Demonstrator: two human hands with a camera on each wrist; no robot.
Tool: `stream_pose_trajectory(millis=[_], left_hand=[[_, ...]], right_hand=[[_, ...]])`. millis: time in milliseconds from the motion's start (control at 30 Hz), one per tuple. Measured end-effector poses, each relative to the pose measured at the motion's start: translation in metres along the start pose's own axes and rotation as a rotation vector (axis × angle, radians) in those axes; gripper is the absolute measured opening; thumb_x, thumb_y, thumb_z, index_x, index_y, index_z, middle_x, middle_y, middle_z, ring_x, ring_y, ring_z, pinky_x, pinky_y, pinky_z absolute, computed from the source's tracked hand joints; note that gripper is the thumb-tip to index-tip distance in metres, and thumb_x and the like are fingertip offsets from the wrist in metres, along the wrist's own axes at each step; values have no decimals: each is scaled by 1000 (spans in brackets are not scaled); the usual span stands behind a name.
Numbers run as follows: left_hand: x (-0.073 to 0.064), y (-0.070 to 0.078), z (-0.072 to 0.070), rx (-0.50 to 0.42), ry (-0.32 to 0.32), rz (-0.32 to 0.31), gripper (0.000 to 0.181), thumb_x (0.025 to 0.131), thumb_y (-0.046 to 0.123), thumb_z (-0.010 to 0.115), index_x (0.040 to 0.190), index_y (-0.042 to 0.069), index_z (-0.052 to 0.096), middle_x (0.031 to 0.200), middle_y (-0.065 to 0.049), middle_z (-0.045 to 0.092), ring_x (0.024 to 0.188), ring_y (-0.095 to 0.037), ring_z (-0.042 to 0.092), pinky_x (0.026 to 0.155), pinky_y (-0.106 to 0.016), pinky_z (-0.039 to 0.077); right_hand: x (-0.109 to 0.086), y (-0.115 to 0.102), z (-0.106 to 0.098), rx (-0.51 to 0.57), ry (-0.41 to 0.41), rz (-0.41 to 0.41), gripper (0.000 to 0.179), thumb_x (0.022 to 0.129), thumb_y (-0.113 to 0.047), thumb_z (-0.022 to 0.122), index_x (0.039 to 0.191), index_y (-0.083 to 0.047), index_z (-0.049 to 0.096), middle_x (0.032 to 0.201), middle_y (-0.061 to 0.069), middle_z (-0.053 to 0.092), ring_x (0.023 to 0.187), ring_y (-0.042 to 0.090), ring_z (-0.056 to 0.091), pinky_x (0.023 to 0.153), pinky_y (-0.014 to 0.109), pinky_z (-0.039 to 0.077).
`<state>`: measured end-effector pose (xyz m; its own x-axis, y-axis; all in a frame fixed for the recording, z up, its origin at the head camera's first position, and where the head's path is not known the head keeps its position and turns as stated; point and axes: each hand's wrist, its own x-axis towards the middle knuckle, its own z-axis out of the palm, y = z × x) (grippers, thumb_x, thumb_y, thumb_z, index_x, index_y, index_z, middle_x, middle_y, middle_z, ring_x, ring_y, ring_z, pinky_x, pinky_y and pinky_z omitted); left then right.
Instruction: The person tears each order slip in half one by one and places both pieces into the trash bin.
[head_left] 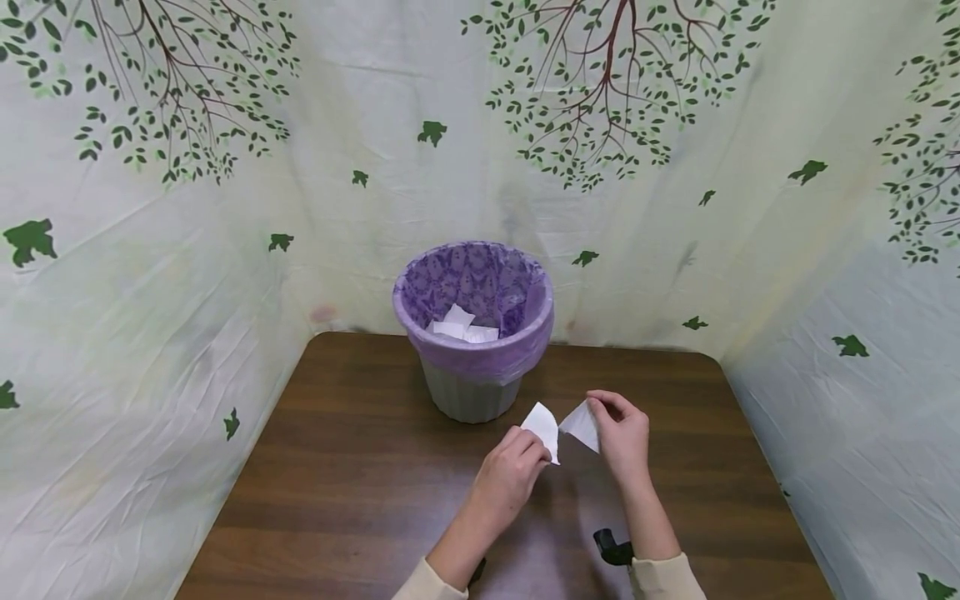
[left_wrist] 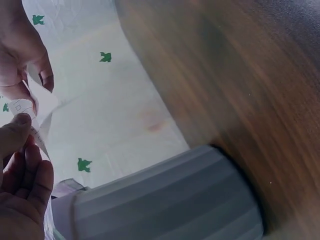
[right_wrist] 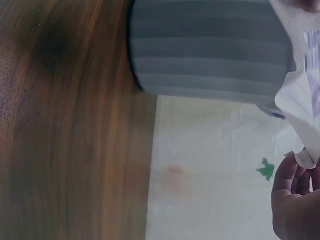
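Observation:
Just in front of the bin, my left hand (head_left: 513,468) pinches a white piece of paper (head_left: 542,427) between thumb and fingers. A second white paper part (head_left: 583,427) is pinched by my right hand (head_left: 626,435). The two parts meet or nearly meet at a point between the hands; whether they are still joined I cannot tell. Marks are printed on the paper (left_wrist: 21,106) in the left wrist view. Behind the hands stands a grey bin (head_left: 471,393), upright, with a purple patterned liner (head_left: 487,360) folded over its rim. Several white paper pieces (head_left: 454,323) lie inside it.
The brown wooden table (head_left: 337,467) holds the bin near its back edge. A pale curtain (head_left: 360,275) with printed leaves and branches surrounds the table at the back and sides. A black strap piece (head_left: 613,548) is by my right wrist.

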<state>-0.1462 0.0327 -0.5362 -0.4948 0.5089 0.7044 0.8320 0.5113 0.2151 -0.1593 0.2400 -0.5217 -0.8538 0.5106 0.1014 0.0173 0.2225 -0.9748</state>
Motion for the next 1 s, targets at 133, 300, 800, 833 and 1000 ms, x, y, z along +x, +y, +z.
stream_pose_trajectory(millis=[133,300,800,833,1000], left_hand=[[-2,-2,1,-4,-25,-14,15,85,7,85,88,14,72,88,5,66,90,-15,63,83,-23,55],[-3,-4,1,-12,-40,-39,15,84,5,85,88,13,73,88,5,67,89,-15,63,82,-23,55],[-3,-21,3,-317,83,-224,15,81,-1,86,84,9,75,82,-1,73,80,-17,66,74,-24,54],[-2,-21,2,-329,87,-236,14,82,-1,86,84,8,75,82,-1,73,80,-17,66,73,-23,54],[4,-24,-7,-384,93,-314,12,85,1,85,86,9,76,85,-1,75,79,-14,65,70,-19,54]], right_hand=[[1,-2,-4,7,25,2,18,97,-15,78,110,-2,81,104,9,80,79,-2,62,68,13,48],[4,0,-9,14,25,18,20,98,-15,77,112,-1,80,97,-5,78,79,-2,61,68,13,48],[1,0,-15,25,15,18,22,98,-15,78,113,-1,80,105,3,79,82,-2,64,68,13,52],[0,-1,-14,31,13,14,21,97,-15,78,113,0,80,104,3,79,82,-1,65,68,13,52],[-3,-3,-10,47,-3,-19,17,97,-12,77,110,-1,80,99,-3,78,85,0,66,71,13,53]])
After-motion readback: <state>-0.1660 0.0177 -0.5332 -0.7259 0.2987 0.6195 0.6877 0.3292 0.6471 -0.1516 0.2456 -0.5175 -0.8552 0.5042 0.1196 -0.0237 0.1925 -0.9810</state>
